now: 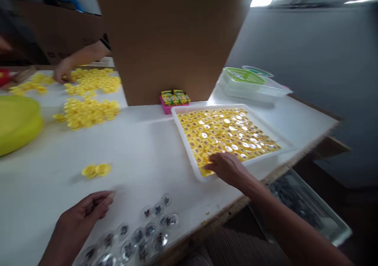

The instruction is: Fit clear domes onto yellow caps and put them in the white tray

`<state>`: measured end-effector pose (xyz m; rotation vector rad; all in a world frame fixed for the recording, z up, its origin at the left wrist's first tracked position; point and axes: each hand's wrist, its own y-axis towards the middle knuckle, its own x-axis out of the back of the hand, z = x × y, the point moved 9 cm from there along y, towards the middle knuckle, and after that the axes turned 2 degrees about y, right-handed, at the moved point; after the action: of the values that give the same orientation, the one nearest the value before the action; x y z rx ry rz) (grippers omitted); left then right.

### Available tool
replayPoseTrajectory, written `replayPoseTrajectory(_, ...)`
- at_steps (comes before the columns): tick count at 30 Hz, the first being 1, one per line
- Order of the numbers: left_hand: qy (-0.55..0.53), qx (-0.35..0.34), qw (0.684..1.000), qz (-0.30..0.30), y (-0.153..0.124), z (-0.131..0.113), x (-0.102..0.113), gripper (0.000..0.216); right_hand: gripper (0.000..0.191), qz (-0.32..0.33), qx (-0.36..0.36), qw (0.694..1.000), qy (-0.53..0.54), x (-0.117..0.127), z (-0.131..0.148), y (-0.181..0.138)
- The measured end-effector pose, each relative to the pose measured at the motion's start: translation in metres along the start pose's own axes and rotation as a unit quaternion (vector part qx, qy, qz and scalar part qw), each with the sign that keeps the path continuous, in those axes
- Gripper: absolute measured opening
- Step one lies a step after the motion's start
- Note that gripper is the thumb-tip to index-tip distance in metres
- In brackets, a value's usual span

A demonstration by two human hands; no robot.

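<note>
My left hand [85, 218] hovers over the white table with thumb and fingers pinched together. A faint clear edge shows at the fingertips; what it belongs to is too blurred to name. Just beyond it lie two yellow flower-shaped pieces [96, 170]. Several clear round domes with dark prints inside [150, 229] are spread near the table edge to its right. My right hand [226, 165] reaches into the near left corner of a white tray [189, 153], fingers closed at a yellow piece [206, 172]. Rows of yellow pieces with shiny domed centres [221, 130] fill most of the tray.
Heaps of yellow pieces [88, 113] and a yellow round tub [19, 124] stand at left. Another person's hand [63, 71] touches the far heap. A cardboard panel [174, 41] rises behind a pink box [175, 107]. Plastic containers [251, 86] stand at right; a bin [307, 207] sits below the edge.
</note>
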<state>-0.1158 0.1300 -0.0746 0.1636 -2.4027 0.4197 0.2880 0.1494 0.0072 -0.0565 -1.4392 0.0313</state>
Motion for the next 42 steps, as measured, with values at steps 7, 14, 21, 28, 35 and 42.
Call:
replayPoseTrajectory(7, 0.055, -0.039, 0.994, -0.088, 0.015, -0.021, 0.048, 0.033, 0.013, -0.047, 0.213, 0.967, 0.128, 0.005, 0.101, -0.028)
replayPoseTrajectory(14, 0.049, -0.093, 0.994, 0.028, -0.004, -0.026, 0.012, 0.027, 0.002, 0.103, 0.394, 0.906, 0.119, -0.066, 0.206, -0.055)
replayPoseTrajectory(21, 0.025, -0.104, 0.993, 0.054, -0.01, -0.02, 0.0, 0.024, 0.016, 0.119, 0.419, 0.892, 0.119, -0.086, 0.225, -0.052)
replayPoseTrajectory(28, 0.005, -0.12, 0.989, 0.085, -0.014, -0.016, -0.017, 0.02, 0.023, 0.126, 0.376, 0.906, 0.15, -0.084, 0.218, -0.048)
replayPoseTrajectory(35, -0.003, -0.124, 0.989, 0.08, -0.011, -0.016, -0.015, 0.017, 0.017, 0.094, 0.341, 0.92, 0.168, -0.073, 0.222, -0.031)
replayPoseTrajectory(42, -0.031, -0.135, 0.987, 0.076, -0.009, -0.016, -0.018, 0.016, 0.017, 0.1, 0.409, 0.895, 0.149, -0.084, 0.248, -0.028)
